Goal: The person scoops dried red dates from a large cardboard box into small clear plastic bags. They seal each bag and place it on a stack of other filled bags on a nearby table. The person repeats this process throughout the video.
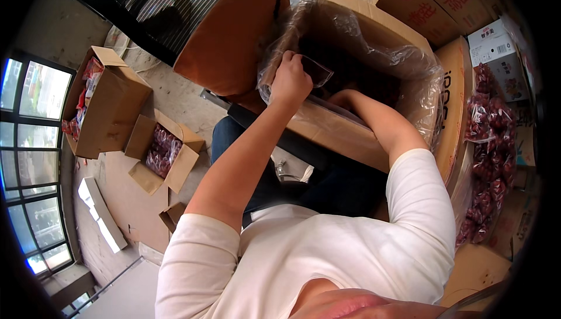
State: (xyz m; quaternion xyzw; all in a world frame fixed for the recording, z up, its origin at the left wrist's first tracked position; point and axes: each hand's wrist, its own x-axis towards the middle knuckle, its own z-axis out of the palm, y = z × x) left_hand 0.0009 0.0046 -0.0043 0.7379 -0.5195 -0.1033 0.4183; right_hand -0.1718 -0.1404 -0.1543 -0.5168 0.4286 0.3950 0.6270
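Observation:
A large cardboard box (346,130) lined with clear plastic film (377,49) stands in front of me, with dark reddish-brown contents (350,62) deep in its shade. Over the box's near left corner, my left hand (291,76) grips the edge of a small clear plastic bag or container (319,72), which tilts toward the inside. My right hand (341,98) reaches down into the box beside it; its fingers are hidden behind the near wall and the film, so what they touch does not show.
Bags of dark red items (491,130) lie on boxes at the right. Closed cartons (431,8) are stacked behind. An orange-brown cushion (236,30) adjoins the box at left. An open carton of red packets (114,108) and a smaller carton (182,172) of purple-red bags stand on the left.

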